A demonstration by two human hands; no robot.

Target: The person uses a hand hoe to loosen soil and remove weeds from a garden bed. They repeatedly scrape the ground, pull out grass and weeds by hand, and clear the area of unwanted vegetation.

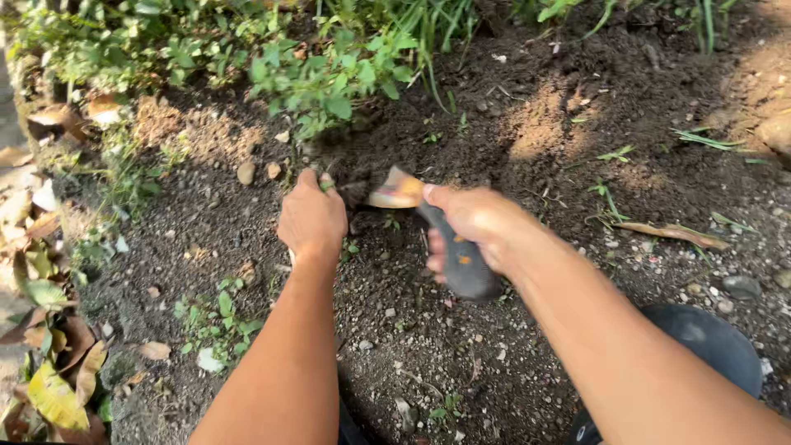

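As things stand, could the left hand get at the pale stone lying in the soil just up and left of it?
Probably yes: the left hand grips a weed stem, but only bare soil lies between it and the pale stone.

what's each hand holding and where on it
Right hand grips a hand trowel by its dark grey handle. Left hand is closed on a small green weed stem at soil level.

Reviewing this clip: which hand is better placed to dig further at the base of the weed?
Right, probably. The right hand grips the dark-handled trowel, whose blade end lies at the soil beside the green weed. The left hand is fisted around the stems, holding no tool.
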